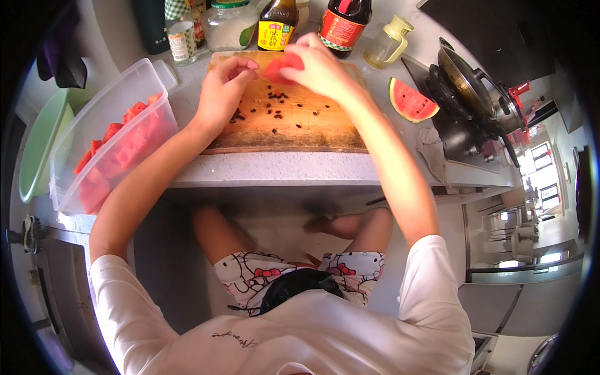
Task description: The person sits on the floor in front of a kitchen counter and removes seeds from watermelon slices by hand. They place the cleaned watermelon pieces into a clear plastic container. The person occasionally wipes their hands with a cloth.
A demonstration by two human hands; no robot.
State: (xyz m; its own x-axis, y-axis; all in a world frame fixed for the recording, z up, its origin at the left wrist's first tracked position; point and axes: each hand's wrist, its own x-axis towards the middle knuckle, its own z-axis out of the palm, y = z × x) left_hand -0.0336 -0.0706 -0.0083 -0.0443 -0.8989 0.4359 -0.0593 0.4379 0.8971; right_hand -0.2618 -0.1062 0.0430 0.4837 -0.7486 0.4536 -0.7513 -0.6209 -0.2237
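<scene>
My right hand (315, 65) grips a red watermelon chunk (276, 70) over the far part of a wooden cutting board (323, 133). The chunk is slightly blurred and partly covered by my fingers. Left of it, my left hand (227, 86) hovers with loosely curled fingers and nothing visible between fingertips and thumb. Black watermelon seeds (277, 96) lie scattered on the board between my forearms. A clear plastic container (149, 75) left of the board holds several watermelon chunks (136, 112). To the right, a watermelon wedge with rind (412, 100) rests on the counter.
Behind the board stand a glass jar (230, 28), a yellow-labelled sauce bottle (276, 30), a red-labelled bottle (344, 28) and an oil dispenser (386, 44). A green basin (42, 145) is at far left. A cloth (430, 147) and a wok (464, 77) on the stove are right.
</scene>
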